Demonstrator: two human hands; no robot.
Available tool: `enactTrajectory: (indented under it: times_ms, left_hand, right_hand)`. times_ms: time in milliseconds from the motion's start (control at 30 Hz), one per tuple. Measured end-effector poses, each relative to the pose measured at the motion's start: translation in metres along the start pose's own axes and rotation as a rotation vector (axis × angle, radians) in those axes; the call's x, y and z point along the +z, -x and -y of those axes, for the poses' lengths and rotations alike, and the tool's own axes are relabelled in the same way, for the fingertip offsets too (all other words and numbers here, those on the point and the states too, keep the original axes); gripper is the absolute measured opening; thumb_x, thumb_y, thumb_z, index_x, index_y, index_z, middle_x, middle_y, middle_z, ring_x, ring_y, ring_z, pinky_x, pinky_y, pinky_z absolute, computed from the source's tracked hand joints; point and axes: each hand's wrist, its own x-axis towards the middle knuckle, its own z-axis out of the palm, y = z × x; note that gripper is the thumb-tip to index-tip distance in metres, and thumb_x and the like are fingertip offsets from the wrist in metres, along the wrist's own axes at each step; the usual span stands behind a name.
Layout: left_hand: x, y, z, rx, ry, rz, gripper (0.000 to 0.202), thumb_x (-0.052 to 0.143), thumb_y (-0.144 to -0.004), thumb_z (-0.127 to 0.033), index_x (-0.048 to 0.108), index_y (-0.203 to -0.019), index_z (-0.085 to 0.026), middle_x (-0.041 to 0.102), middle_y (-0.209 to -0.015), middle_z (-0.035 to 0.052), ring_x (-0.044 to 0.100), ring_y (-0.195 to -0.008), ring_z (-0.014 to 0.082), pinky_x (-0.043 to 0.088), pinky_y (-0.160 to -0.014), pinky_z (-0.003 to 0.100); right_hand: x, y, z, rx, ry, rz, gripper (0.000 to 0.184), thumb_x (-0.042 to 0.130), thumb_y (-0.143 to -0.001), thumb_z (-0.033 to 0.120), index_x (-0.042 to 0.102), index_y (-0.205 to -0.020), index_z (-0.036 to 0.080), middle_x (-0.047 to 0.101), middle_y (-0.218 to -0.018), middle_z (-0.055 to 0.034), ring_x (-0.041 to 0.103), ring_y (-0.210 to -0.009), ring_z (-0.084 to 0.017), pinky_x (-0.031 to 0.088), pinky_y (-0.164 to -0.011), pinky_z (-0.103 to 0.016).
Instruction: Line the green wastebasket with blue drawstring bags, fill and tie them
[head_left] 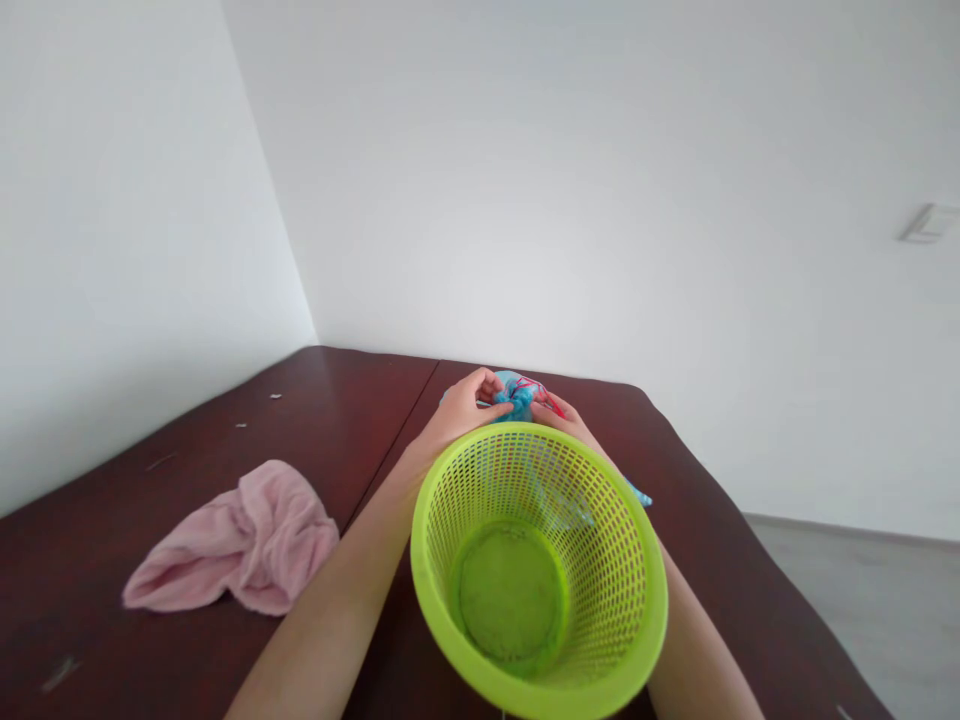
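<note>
My left hand (pixel 463 407) and my right hand (pixel 564 417) meet at the far side of a dark wooden table (pixel 322 420). Both pinch a bunched light-blue cloth with red lines (pixel 520 392) between their fingers. A lime-green plastic basket (pixel 480 480) with a perforated wall stands between my forearms, close to me, and hides part of my right hand and the lower part of the cloth. The basket holds nothing that I can see. Some of the blue cloth shows through its holes and at its right side.
A crumpled pink towel (pixel 240 540) lies on the table to the left of my left forearm. Small scraps dot the table's left part. White walls meet in a corner behind the table, and its right edge drops to a grey floor (pixel 862 590).
</note>
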Motion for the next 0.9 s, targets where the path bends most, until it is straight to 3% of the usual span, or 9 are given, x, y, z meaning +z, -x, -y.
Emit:
enactTrajectory:
  times_ms: [133,267,400,500,567,700,800,900]
  left_hand:
    - [0.010,0.002,0.008,-0.100,0.129,0.090,0.048,0.103,-0.086,-0.054,0.071,-0.109,-0.025,0.078,-0.103,0.0054,0.073,-0.093,0.0232,0.058,-0.082,0.037]
    - [0.014,0.000,0.020,-0.147,0.109,0.104,0.042,0.089,-0.099,-0.061,0.068,-0.097,-0.025,0.070,-0.089,0.0019,0.065,-0.078,0.0190,0.049,-0.070,0.034]
    - [0.003,-0.006,0.030,-0.096,0.125,-0.145,0.044,0.096,-0.093,-0.056,0.065,-0.090,-0.024,0.066,-0.083,-0.0007,0.061,-0.076,0.0170,0.047,-0.069,0.029]
    - [-0.006,-0.011,0.033,-0.144,0.231,-0.319,0.052,0.095,-0.093,-0.065,0.061,-0.095,-0.025,0.067,-0.084,-0.0014,0.064,-0.075,0.0178,0.054,-0.068,0.029]
    - [-0.008,-0.014,0.032,-0.177,0.311,-0.377,0.056,0.092,-0.096,-0.070,0.058,-0.099,-0.026,0.068,-0.087,-0.0014,0.068,-0.077,0.0179,0.059,-0.071,0.030]
    - [-0.004,-0.018,0.026,-0.316,0.593,-0.515,0.056,0.099,-0.095,-0.059,0.056,-0.097,-0.024,0.069,-0.088,-0.0018,0.071,-0.078,0.0159,0.062,-0.076,0.029]
    - [-0.002,-0.017,0.022,-0.361,0.599,-0.526,0.055,0.099,-0.095,-0.060,0.058,-0.096,-0.024,0.069,-0.086,-0.0017,0.070,-0.076,0.0168,0.060,-0.075,0.030]
    - [-0.007,-0.011,0.015,-0.202,0.297,-0.458,0.048,0.093,-0.099,-0.065,0.068,-0.102,-0.024,0.077,-0.102,0.0030,0.074,-0.091,0.0211,0.061,-0.085,0.034]
  right_hand:
    - [0.004,-0.002,-0.013,0.051,-0.045,0.039,0.053,0.095,-0.093,0.063,0.068,-0.107,0.020,0.071,-0.084,0.0068,0.064,-0.074,-0.011,0.050,-0.076,-0.028]
    - [0.004,-0.006,-0.022,0.043,0.027,-0.055,0.059,0.093,-0.093,0.073,0.069,-0.104,0.020,0.066,-0.077,0.0059,0.057,-0.068,-0.012,0.046,-0.068,-0.030]
    - [-0.008,-0.016,-0.021,-0.049,0.106,-0.191,0.072,0.100,-0.076,0.087,0.069,-0.090,0.023,0.060,-0.073,0.0047,0.048,-0.066,-0.012,0.039,-0.061,-0.029]
    - [-0.021,-0.024,-0.019,-0.117,0.140,-0.317,0.082,0.100,-0.062,0.096,0.063,-0.078,0.025,0.053,-0.068,0.0050,0.041,-0.065,-0.013,0.033,-0.058,-0.030]
    - [-0.026,-0.025,-0.018,-0.136,0.151,-0.364,0.083,0.098,-0.063,0.099,0.060,-0.076,0.026,0.050,-0.067,0.0049,0.039,-0.064,-0.014,0.030,-0.056,-0.031]
    - [-0.020,-0.022,-0.014,-0.147,0.082,-0.406,0.079,0.097,-0.068,0.096,0.060,-0.079,0.027,0.050,-0.070,0.0044,0.041,-0.064,-0.014,0.032,-0.056,-0.031]
    - [-0.013,-0.019,-0.008,-0.101,-0.017,-0.408,0.074,0.102,-0.067,0.088,0.063,-0.083,0.027,0.054,-0.072,0.0041,0.045,-0.065,-0.015,0.036,-0.056,-0.030]
    - [-0.012,-0.018,-0.002,-0.027,-0.065,-0.342,0.071,0.106,-0.064,0.081,0.065,-0.084,0.027,0.057,-0.072,0.0045,0.048,-0.065,-0.015,0.040,-0.057,-0.029]
